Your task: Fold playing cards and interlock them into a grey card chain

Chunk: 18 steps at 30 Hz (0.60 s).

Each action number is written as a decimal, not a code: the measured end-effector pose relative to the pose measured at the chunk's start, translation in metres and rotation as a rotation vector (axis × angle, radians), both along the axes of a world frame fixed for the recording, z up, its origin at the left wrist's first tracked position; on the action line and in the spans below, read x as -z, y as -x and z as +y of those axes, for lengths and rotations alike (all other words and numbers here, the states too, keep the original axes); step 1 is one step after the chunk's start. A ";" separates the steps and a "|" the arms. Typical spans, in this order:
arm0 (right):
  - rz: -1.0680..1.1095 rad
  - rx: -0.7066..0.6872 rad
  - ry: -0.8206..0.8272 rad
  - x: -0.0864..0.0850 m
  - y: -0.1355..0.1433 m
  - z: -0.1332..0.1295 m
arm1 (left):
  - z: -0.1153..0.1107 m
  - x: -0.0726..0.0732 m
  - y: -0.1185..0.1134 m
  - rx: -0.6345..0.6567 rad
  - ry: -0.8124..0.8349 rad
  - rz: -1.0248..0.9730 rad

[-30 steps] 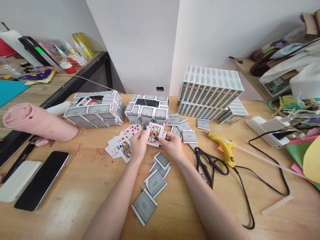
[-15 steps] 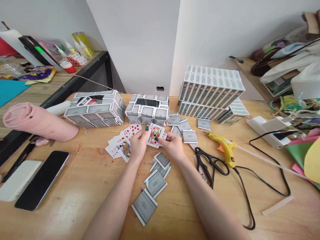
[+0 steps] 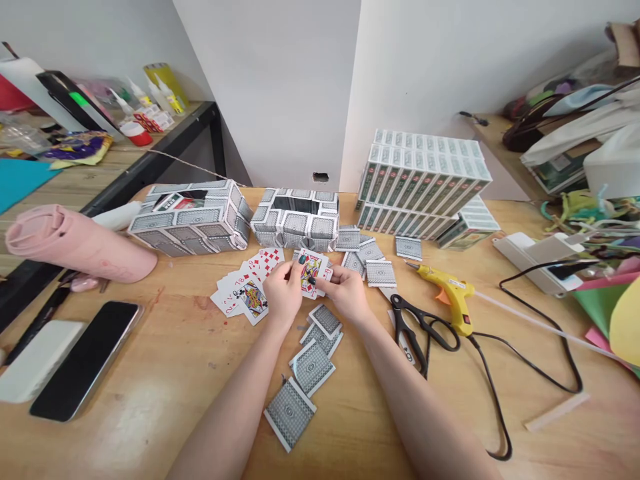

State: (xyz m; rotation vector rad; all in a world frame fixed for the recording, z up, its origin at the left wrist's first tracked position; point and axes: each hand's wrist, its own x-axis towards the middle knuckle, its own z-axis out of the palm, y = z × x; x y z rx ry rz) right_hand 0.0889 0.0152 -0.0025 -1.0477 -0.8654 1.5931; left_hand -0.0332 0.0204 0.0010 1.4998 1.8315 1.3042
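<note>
Pinches a jack of diamonds (image 3: 317,264) with the left hand (image 3: 283,290), pressing with the thumb near the top. Pinches the same card low down with the right hand (image 3: 349,291), with the thumb on the front and the fingers curled behind. Shows the edge of another card with red marks, just under the right fingers. Cannot tell how many cards sit behind the jack.

Holds the jack up over the table (image 3: 125,427), in front of the right card-covered box (image 3: 295,223) and near a fan of face-up cards (image 3: 271,257) with a queen of clubs (image 3: 255,299) on top.

Seems well along with 2 boxes, the left card-covered box (image 3: 190,233) and the right one, both dressed all over in card backs as far as can be seen. Looks ready too with the small folded cards: at least 4 in a line near the arms (image 3: 312,367) and about 5 more beside the right box (image 3: 381,273). Looks flat and not folded in the fan, so perhaps not worked on yet. Cannot tell from here about bends in the jack.

Has black scissors (image 3: 397,303) and a yellow glue gun (image 3: 456,303) lying on the right, both out of the hands, with a big stack of card packs (image 3: 425,173) behind.
</note>
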 end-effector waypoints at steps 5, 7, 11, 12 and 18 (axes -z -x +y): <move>0.049 0.010 0.029 -0.003 -0.001 0.000 | -0.001 -0.001 -0.002 0.036 0.007 -0.036; 0.062 0.015 0.035 -0.004 -0.001 0.001 | -0.002 -0.003 -0.002 0.050 0.002 -0.042; 0.065 0.013 0.036 -0.007 0.000 0.000 | -0.002 -0.007 -0.002 0.040 -0.003 -0.010; 0.062 0.009 0.033 -0.008 0.000 0.000 | -0.002 -0.008 -0.002 0.035 0.004 -0.010; 0.040 -0.012 0.014 -0.009 0.000 -0.001 | -0.001 -0.008 -0.004 0.029 0.058 -0.155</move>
